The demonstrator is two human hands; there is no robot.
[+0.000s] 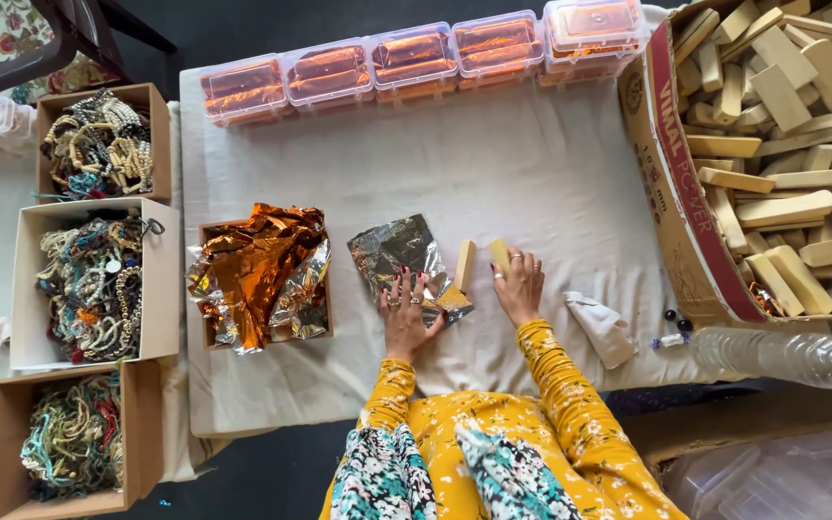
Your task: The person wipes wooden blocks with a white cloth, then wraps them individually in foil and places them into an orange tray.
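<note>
The left hand (404,313) lay flat, fingers spread, pressing a silver foil sheet (403,252) onto the white cloth (493,154). The right hand (518,281) pinched one pale wooden block (500,253) at its fingertips. A second block (465,264) stood loose between the hands, at the foil's right edge.

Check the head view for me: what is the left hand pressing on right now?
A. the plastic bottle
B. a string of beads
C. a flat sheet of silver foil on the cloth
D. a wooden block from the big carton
C: the left hand lies flat on the silver foil sheet spread on the cloth, while the right hand holds a small wooden block beside it.
</note>
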